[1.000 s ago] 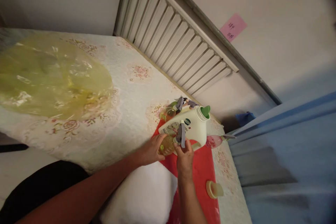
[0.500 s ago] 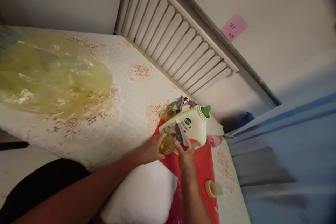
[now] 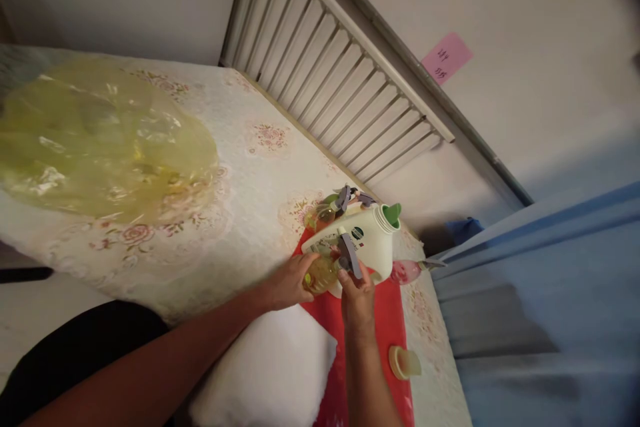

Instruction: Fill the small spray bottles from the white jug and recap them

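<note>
A pink note (image 3: 447, 57) on the wall (image 3: 540, 27) bears two short lines of dark handwriting; they look like figures, the upper perhaps "284", the lower too unclear to read. A round dark-green badge with pale lettering marks the side of the cream jug (image 3: 376, 240), but its words are too small to make out.

In front of that jug, above the red sheet (image 3: 373, 340), is a clear spray bottle (image 3: 323, 273) of yellowish liquid with a grey trigger top (image 3: 350, 255). The left hand (image 3: 293, 282) grasps its body; the right hand (image 3: 359, 285) has thumb and fingers around the neck, just under the trigger. Whether bottle and jug touch, I cannot tell.

The jug, with a green spout (image 3: 393, 214) at its mouth, blocks part of the view of more spray bottles (image 3: 327, 215) behind it. A pink bottle (image 3: 406, 271) lies just beside the jug, and a pale cap (image 3: 404, 363) rests at the sheet's edge.

A yellow plastic bag (image 3: 105, 140) spreads over the far left of the flowered desk (image 3: 250, 207). White cloth (image 3: 270, 373) bulges below the hands. A radiator (image 3: 325, 67) and a blue curtain (image 3: 545, 307) flank the desk.
</note>
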### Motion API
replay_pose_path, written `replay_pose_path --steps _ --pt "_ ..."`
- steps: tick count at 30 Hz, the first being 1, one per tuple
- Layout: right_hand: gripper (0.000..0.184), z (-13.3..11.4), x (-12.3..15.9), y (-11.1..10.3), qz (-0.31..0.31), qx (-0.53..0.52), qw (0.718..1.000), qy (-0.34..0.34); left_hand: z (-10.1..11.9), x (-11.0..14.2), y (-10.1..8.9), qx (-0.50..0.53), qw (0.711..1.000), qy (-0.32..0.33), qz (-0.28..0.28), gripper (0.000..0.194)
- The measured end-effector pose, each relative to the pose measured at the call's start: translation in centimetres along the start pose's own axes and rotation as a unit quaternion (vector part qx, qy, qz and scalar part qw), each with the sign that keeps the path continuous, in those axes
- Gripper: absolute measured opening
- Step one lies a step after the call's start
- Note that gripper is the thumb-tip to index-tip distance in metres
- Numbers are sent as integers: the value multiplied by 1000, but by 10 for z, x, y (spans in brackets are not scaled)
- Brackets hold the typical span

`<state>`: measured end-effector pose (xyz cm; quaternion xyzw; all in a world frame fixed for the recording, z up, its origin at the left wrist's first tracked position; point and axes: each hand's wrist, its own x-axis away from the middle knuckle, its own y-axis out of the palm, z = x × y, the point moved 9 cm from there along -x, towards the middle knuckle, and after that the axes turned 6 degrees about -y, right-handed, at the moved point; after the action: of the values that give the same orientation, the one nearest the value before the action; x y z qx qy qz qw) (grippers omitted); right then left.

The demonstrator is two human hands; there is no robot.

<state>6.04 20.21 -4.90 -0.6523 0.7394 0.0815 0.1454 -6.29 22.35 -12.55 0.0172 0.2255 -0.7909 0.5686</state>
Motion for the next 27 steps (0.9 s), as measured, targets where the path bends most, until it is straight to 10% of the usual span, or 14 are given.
replay_pose_path --steps 27 --pt "34 -39 -8 -5 16 107 994 -16 34 6 -32 164 986 -12 -26 84"
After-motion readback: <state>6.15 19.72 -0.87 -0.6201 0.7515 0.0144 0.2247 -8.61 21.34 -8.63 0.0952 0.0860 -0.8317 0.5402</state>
